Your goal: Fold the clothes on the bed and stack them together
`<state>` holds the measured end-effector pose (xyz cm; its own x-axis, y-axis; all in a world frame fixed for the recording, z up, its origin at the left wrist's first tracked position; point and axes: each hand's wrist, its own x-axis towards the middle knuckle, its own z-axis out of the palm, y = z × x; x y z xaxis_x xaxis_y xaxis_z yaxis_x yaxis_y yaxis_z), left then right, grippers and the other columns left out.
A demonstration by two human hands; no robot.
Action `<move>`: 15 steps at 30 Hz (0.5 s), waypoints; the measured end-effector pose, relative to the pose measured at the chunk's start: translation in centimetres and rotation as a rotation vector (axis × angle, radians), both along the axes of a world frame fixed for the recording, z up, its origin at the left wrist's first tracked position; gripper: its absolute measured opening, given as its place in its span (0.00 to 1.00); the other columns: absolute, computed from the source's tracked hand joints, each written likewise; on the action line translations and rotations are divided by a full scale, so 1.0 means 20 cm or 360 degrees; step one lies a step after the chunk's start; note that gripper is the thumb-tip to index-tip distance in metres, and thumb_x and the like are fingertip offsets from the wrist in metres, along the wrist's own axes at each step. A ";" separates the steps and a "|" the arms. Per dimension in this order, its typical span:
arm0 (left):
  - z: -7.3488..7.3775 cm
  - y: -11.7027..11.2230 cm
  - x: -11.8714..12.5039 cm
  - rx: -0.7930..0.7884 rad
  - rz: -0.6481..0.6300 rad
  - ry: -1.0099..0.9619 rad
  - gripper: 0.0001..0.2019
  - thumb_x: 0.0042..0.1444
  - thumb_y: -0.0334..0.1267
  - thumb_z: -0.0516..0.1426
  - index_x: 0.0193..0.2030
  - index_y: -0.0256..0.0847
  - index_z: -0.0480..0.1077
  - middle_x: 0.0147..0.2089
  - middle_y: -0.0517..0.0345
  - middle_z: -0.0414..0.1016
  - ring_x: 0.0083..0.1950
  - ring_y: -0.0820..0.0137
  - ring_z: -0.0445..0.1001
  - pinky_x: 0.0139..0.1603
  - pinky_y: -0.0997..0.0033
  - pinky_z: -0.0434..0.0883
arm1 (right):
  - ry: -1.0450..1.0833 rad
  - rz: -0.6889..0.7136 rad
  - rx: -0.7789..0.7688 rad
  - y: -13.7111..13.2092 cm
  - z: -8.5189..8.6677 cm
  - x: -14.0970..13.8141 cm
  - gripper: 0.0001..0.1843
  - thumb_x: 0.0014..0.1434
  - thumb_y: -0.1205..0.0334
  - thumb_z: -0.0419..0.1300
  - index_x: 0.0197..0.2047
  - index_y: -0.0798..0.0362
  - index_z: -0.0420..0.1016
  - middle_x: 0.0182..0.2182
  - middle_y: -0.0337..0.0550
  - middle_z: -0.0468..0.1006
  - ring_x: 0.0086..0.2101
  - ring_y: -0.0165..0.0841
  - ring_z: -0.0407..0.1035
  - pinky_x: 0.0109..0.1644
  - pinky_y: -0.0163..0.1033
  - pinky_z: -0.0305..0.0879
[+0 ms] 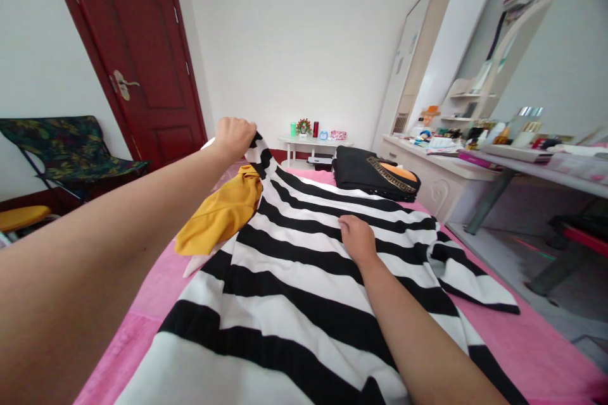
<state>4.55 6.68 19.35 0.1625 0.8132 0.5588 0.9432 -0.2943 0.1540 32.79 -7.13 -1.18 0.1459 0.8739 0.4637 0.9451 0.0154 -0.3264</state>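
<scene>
A black-and-white striped garment lies spread over a pink bed. My left hand is raised at the garment's far left corner, fingers closed round the cloth and lifting it. My right hand rests palm down on the middle of the stripes, fingers curled against the fabric. A yellow garment lies bunched under the lifted edge, just below my left hand.
A folded black garment with a gold pattern sits at the far end of the bed. A red door and a folding chair stand to the left. A cluttered desk and a white cabinet are on the right, a small white table by the far wall.
</scene>
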 end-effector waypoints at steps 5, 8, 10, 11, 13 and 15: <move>0.01 -0.35 0.53 0.0437 -0.0750 0.0594 0.12 0.58 0.32 0.51 0.45 0.32 0.72 0.46 0.42 0.71 0.54 0.52 0.66 0.50 0.56 0.62 | -0.0008 0.0478 0.0132 -0.05 0.03 -0.08 0.17 0.63 0.64 0.46 0.47 0.48 0.74 0.45 0.38 0.78 0.44 0.32 0.71 0.51 0.35 0.62; -0.12 -0.65 0.72 0.0489 -0.1436 0.0640 0.15 0.61 0.41 0.51 0.52 0.44 0.70 0.48 0.52 0.73 0.51 0.61 0.69 0.47 0.63 0.63 | -0.0182 0.0558 0.0006 -0.08 0.04 -0.11 0.16 0.62 0.61 0.48 0.46 0.48 0.76 0.45 0.40 0.78 0.46 0.37 0.69 0.52 0.39 0.61; -0.22 -0.77 0.70 0.0301 -0.1563 0.0666 0.13 0.60 0.43 0.52 0.48 0.46 0.72 0.44 0.55 0.75 0.45 0.63 0.72 0.40 0.66 0.65 | -0.0275 0.0467 -0.0057 -0.10 0.05 -0.12 0.16 0.60 0.60 0.51 0.47 0.51 0.76 0.46 0.45 0.77 0.49 0.41 0.67 0.53 0.42 0.60; -0.27 -0.80 0.65 0.0175 -0.1537 0.0674 0.12 0.59 0.43 0.52 0.45 0.46 0.73 0.41 0.56 0.76 0.43 0.63 0.73 0.37 0.67 0.65 | -0.0298 0.0425 -0.0081 -0.10 0.05 -0.12 0.16 0.60 0.59 0.52 0.47 0.52 0.76 0.46 0.47 0.77 0.49 0.43 0.67 0.53 0.43 0.60; -0.35 -0.80 0.50 -0.0083 -0.1340 0.0692 0.11 0.59 0.41 0.52 0.40 0.45 0.75 0.38 0.55 0.77 0.41 0.62 0.74 0.37 0.67 0.66 | -0.0301 0.0443 -0.0117 -0.10 0.06 -0.13 0.16 0.61 0.59 0.51 0.45 0.52 0.76 0.44 0.47 0.78 0.47 0.41 0.69 0.51 0.42 0.61; -0.43 -0.75 0.31 -0.0283 -0.1016 0.0699 0.11 0.58 0.41 0.51 0.38 0.44 0.75 0.37 0.52 0.77 0.42 0.60 0.74 0.40 0.65 0.67 | -0.0256 0.0492 -0.0126 -0.10 0.06 -0.15 0.16 0.62 0.61 0.48 0.46 0.50 0.75 0.43 0.43 0.78 0.45 0.37 0.70 0.49 0.38 0.62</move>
